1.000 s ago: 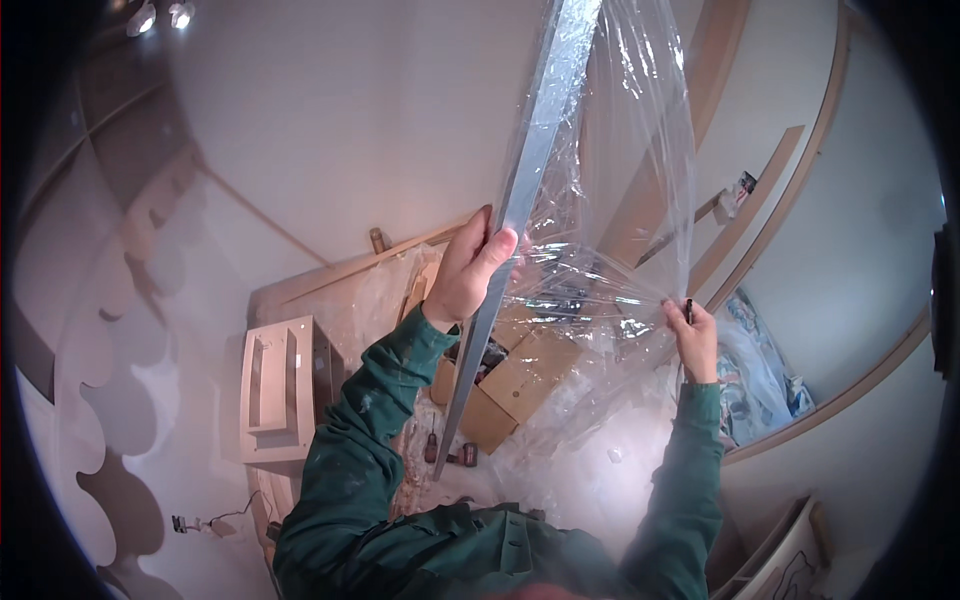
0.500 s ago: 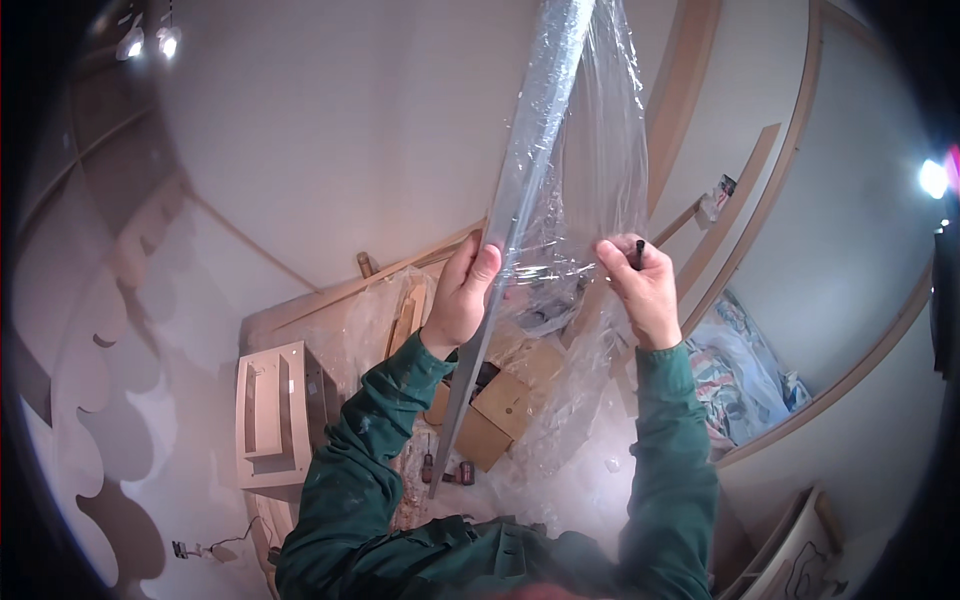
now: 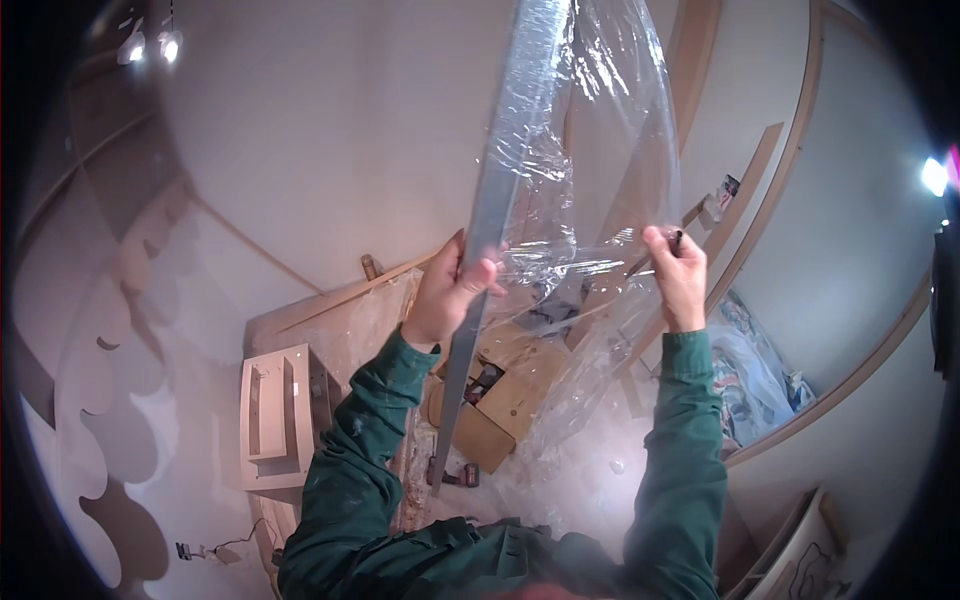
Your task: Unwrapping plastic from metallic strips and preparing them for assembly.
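Note:
A long grey metal profile runs slantwise from the top of the view down to its bare lower end near my waist. My left hand is closed round it at about mid-height. Clear plastic film clings to the profile's upper part and hangs off its right side in a wide sheet. My right hand pinches the film's edge and draws it taut sideways. A short dark stick-like thing pokes out of the same hand; its kind does not show.
Below the profile lies an open cardboard box, with a power drill on the floor nearer me. A wooden drawer unit stands at left. Long boards lean on the right, beside a wood-framed recess holding bundled fabric.
My right hand has moved right and slightly up, pulling the film farther from the profile. My left hand and the profile have shifted a little left.

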### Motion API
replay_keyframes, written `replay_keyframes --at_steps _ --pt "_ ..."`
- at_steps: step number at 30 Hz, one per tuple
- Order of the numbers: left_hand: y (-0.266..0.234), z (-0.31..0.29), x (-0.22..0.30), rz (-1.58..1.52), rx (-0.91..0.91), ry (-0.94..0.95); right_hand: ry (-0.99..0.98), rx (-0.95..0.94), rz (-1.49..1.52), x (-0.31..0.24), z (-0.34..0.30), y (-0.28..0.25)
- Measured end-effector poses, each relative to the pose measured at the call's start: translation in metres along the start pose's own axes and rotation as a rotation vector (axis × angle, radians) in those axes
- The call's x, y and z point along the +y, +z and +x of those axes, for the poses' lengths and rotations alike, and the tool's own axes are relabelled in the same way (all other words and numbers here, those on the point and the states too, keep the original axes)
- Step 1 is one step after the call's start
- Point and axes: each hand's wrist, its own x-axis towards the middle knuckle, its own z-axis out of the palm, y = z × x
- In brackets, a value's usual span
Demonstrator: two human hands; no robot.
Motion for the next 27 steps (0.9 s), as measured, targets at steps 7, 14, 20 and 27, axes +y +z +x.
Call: replay_keyframes --at_steps 7,14,20,27 --pt "-0.006 -0.013 -0.009 -0.14 -0.012 0.041 -0.039 0.007 -0.044 -0.02 0.0 -0.001" --pt "-0.013 -0.013 0.009 0.095 0.128 0.119 -0.092 0.001 -0.023 -0.028 -0.005 -0.009" --pt "-0.027 -0.021 0.013 -0.155 0.134 0.022 -0.119 -0.039 -0.025 -0.041 -0.005 -0.003" --pt "-0.02 -0.02 0.019 0.214 0.234 0.12 -0.087 -0.028 -0.002 -0.031 0.008 -0.001"
